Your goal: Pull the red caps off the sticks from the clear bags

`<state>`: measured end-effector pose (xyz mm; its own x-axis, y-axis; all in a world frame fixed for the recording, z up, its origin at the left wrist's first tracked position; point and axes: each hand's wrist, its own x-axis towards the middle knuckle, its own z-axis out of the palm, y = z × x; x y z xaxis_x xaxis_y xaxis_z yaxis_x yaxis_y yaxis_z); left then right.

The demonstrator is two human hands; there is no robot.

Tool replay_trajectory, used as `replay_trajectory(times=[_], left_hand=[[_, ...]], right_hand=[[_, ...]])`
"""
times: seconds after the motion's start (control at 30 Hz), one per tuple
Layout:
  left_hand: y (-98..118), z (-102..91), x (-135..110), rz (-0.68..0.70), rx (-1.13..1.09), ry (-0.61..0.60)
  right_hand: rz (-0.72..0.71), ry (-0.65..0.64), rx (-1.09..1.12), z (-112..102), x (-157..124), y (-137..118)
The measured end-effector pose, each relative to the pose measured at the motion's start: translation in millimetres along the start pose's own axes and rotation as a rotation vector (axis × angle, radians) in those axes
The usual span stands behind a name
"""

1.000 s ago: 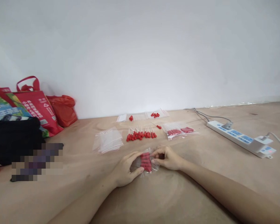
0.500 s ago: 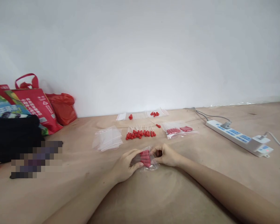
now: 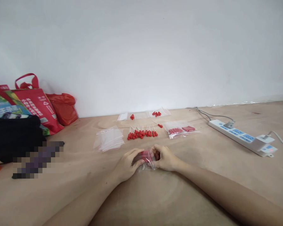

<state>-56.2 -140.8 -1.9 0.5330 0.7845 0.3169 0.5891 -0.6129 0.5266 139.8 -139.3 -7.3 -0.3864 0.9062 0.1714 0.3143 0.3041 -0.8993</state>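
A clear bag (image 3: 149, 167) of red tips (image 3: 145, 154) is being pinched by left hand (image 3: 128, 164) and right hand (image 3: 164, 158), nearer than the loose red-tipped sticks (image 3: 141, 134); rightward, more are enclosed in clear packaging (image 3: 178, 136).

I count two hands of mine, the left hand (image 3: 129, 164) and the right hand (image 3: 164, 159), on one clear bag of red-tipped sticks (image 3: 148, 160) (how many sticks it holds, I can't tell); ahead I count one stack of clear bags (image 3: 109, 138), too overlapped to number, one cluster of well over a dozen red-tipped sticks (image 3: 141, 134), one stick lying alone (image 3: 160, 126), and two small red groups at the back (image 3: 156, 113); then one power strip (image 3: 235, 134), one grey plug (image 3: 229, 125), one red plastic bag (image 3: 63, 108) and one black bundle (image 3: 14, 138)
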Motion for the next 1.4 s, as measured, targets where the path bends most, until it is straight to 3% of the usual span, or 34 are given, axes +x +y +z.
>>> replay_trajectory(times=[0.33,0.5,0.63,0.93,1.03,1.2,1.3,1.4], left_hand=[[-1,-3.1,-1,0.000,0.005,-0.050],[3,-4.9,0,0.018,-0.019,-0.085],[3,-6.4,0,0.011,-0.014,-0.091],[3,-12.3,-3,-0.011,0.019,-0.093],[4,-13.4,-2,-0.017,0.023,-0.095],[5,-13.4,-2,-0.026,0.019,-0.105],[3,-12.3,-2,-0.025,0.018,-0.091],[1,-11.2,-3,-0.021,0.025,-0.089]], right_hand=[[-0.014,-0.087,0.068,-21,2,14],[-0.051,-0.069,0.013,-17,1,12],[-0.040,-0.069,0.100,-18,3,11],[0.162,-0.071,0.445,-65,7,20],[0.190,0.027,0.436,-91,7,20],[0.157,0.386,0.412,-124,14,15],[0.140,0.538,0.317,-116,29,20],[0.104,0.633,0.080,-91,48,28]])
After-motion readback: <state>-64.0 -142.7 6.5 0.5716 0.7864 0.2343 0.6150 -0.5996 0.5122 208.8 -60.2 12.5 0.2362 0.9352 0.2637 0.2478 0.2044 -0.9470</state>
